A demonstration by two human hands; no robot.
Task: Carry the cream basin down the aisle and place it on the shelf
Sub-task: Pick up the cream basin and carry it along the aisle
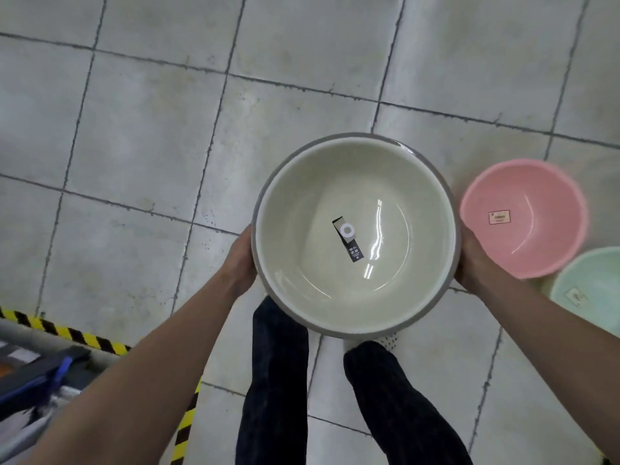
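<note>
The cream basin [302,209], round with a grey rim and a black label stuck inside its bottom, is held level above the tiled floor in front of my legs. My left hand [242,260] grips its left rim and my right hand [474,261] grips its right rim, fingers hidden under the edge. The basin has nothing in it apart from the label. No shelf shows in this view.
A pink basin [543,203] and a pale green basin [593,286] stand on the floor at the right, close to my right hand. Black-and-yellow hazard tape [84,337] edges a metal structure with dark and blue items at the lower left. Grey floor tiles [151,129] stretch ahead.
</note>
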